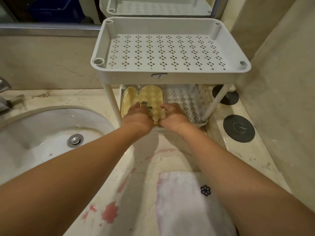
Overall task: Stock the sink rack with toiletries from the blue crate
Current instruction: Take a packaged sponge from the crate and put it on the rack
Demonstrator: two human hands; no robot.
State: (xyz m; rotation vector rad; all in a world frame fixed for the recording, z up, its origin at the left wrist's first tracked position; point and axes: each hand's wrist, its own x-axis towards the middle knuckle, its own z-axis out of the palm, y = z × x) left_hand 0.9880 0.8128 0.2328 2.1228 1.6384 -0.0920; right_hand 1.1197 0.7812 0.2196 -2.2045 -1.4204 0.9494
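Marble counter (170, 150) beside sink (42, 133), white two-tier rack (170, 80) upon it; yellow packet (150, 96) in clear wrap on lower shelf (185, 101), left side; left hand (138, 116) pressing packet, fingers fairly straight; right hand (172, 114) gripping its right edge, fingers curled; white towel (184, 201) at front.

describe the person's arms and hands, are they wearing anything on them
Both forearms are bare for their whole visible length: no sleeves. The left hand and right hand wear no gloves, neither wrist carries a watch or bracelet, and no ring shows on the fingers in view.
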